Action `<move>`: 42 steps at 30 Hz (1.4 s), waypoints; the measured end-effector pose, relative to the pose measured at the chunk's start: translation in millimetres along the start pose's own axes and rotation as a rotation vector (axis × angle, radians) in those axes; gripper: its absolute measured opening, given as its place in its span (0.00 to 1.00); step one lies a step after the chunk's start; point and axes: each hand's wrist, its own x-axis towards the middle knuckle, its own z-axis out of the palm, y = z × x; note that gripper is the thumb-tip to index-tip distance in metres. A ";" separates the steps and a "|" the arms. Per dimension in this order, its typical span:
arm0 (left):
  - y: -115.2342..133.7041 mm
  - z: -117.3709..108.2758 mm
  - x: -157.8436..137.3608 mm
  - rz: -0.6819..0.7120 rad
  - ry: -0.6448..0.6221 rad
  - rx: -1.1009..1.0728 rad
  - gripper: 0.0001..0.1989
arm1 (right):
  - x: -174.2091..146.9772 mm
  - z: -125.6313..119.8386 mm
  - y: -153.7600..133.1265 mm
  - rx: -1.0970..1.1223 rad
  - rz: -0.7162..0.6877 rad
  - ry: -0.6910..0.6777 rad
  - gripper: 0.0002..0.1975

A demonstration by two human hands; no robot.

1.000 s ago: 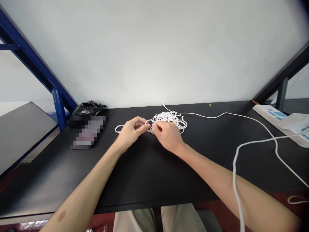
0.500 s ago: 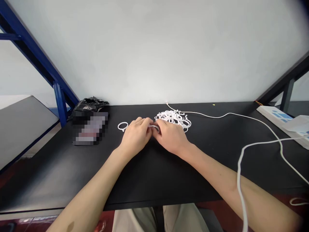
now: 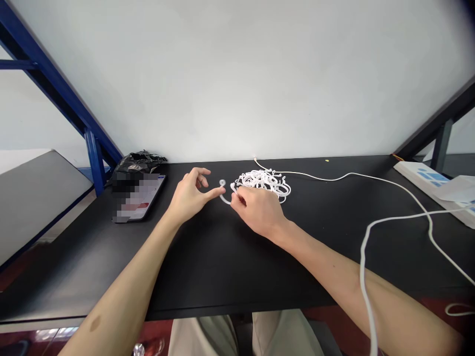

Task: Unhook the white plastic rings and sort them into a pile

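Note:
Between thumb and fingers, my right hand (image 3: 260,207) pinches a white plastic ring (image 3: 224,200). This ring is unfastened, its two knobbed ends standing apart. Just left of it my left hand (image 3: 191,197) is open, fingers spread, the thumb tip beside one end of the ring; whether it touches cannot be made out. A tangled pile of similar white rings (image 3: 265,179) lies on the black table (image 3: 230,267), right behind my right hand and partly covered by it.
To the left lies a phone (image 3: 150,198), partly blurred, with a crumpled black plastic bag (image 3: 137,160) behind it. A white cable (image 3: 352,174) crosses the right side and passes over my right forearm. A white box (image 3: 426,183) sits at the far right.
My left hand has let go of the ring, moved left and spread its fingers. The ring's ends now show apart in my right hand. A loose closed ring at left is no longer visible.

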 end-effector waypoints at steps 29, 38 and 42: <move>-16.9 -10.0 -2.7 0.125 -0.046 0.522 0.09 | 12.0 -8.6 28.1 -0.107 0.140 -0.044 0.22; 19.7 -11.1 -13.8 0.091 -0.443 -0.208 0.13 | -0.1 0.4 9.2 0.015 -0.236 -0.060 0.18; 16.2 -3.4 -14.8 0.217 -0.349 -0.100 0.06 | 0.3 0.4 8.5 -0.016 -0.188 -0.096 0.18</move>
